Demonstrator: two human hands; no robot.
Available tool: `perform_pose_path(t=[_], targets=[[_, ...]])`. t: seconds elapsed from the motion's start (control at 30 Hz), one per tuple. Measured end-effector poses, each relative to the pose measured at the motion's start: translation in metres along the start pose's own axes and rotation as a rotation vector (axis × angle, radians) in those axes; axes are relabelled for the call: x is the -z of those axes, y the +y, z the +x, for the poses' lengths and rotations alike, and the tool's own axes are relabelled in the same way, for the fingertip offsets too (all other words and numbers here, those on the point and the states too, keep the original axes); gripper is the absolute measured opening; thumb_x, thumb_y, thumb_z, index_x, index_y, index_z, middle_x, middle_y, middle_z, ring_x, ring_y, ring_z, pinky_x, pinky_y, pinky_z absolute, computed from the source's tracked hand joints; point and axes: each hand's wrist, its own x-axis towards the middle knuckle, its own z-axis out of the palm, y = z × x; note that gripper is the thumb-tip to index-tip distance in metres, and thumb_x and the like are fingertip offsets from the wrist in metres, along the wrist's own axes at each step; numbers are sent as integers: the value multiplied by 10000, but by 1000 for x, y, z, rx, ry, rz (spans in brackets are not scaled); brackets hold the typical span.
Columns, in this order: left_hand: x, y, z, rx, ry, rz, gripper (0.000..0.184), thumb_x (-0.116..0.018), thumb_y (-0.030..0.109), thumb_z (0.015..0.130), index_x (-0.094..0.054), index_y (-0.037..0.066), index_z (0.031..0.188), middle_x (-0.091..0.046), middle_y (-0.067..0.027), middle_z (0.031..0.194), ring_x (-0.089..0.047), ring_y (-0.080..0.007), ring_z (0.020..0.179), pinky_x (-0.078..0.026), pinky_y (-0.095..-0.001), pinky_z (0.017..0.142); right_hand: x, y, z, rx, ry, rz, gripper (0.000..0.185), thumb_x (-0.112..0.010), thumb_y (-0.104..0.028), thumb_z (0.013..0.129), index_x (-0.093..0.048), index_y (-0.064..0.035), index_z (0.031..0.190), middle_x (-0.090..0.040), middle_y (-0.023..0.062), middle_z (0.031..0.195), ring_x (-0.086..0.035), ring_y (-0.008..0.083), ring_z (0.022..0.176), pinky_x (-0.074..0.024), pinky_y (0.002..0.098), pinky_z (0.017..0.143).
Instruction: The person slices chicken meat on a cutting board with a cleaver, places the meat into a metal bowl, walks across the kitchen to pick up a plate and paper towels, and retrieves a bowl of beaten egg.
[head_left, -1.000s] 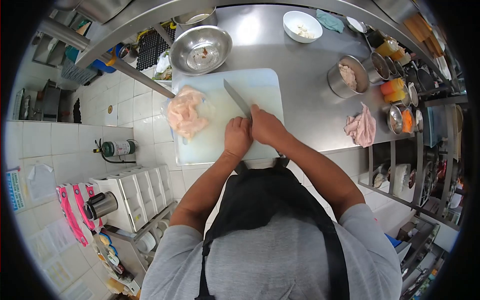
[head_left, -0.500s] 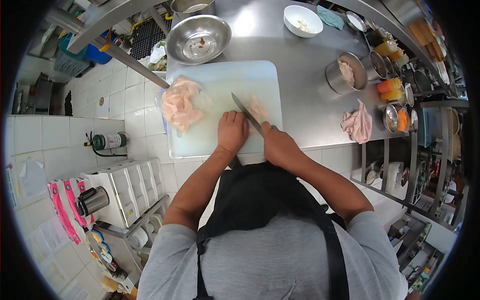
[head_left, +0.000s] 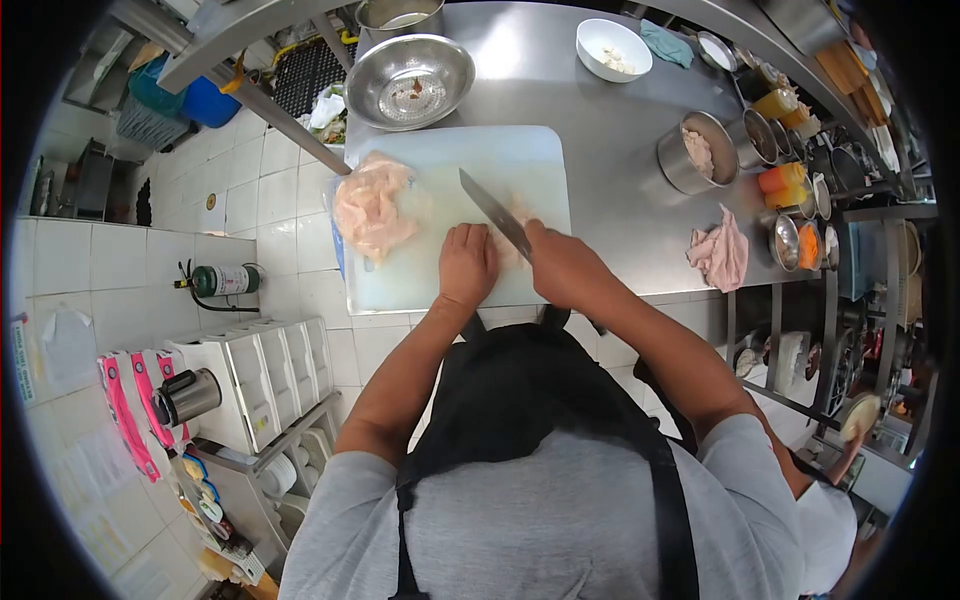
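Right grip (head_left: 565, 265): clasping one knife (head_left: 494, 212). Left grip (head_left: 468, 263): beside knife, hold indiscernible. Cutting board (head_left: 400, 285), beneath both; raw meat pile (head_left: 370, 208), board's left.

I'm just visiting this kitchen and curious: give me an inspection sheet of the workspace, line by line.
Surface: steel table bearing a pale cutting board.
Job's things: kitchen knife over the board; raw meat pile, apparently chicken, at the board's left side; smaller meat pieces beside the blade.
Clutter: steel basin beyond the board; white bowl, green cloth, steel pot containing meat, and pink cloth further right.
Hands: right hand grips the knife; left hand is at the board, fingers bent near the blade, anything under it hidden.
Cables: nothing seen.
Surroundings: green fire extinguisher at the left wall; another person's white sleeve at lower right.
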Motion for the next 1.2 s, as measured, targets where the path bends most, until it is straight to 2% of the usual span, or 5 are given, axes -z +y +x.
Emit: perform_pose_path(t=[0.17,0.37,0.47,0.87,1.2], targets=[[5,7,3,-29,-95,73,119,-695,56,889,-687,31,1005,-643,-152,969,-616,-392,947,-522,-496,844,-26,2,-26,-50,-45,-43,307,-583,-24,936,-495,47,1221,-670,351,1076,-725,515,943,-598,577,829],[-1,2,1,-70,-108,88,157,-705,57,855,-701,36,1010,-643,-146,965,-618,-381,928,-522,-493,830,-55,0,35,-25,154,83,321,-614,-46,940,-509,15,1237,-688,325,1134,-720,513,997,-582,588,879],[2,1,1,-74,-155,66,158,-702,58,873,-708,30,1028,-645,-147,967,-619,-386,935,-525,-497,839,-37,8,73,16,60,66,307,-625,-77,956,-521,11,1230,-707,315,1139,-712,500,1065,-574,581,898],[15,4,-7,-8,-152,41,130,-687,49,877,-670,31,1005,-635,-164,986,-617,-399,964,-530,-501,852,-38,-1,-25,-60,-37,-52,284,-538,-19,966,-502,11,1246,-692,313,1065,-721,512,949,-581,587,849],[16,-4,-9,-44,-103,-5,122,-690,67,873,-688,40,992,-634,-154,950,-620,-390,941,-536,-500,833,-30,-4,62,21,27,96,253,-586,-96,1007,-505,30,1211,-717,327,1082,-696,512,1051,-541,595,894]])
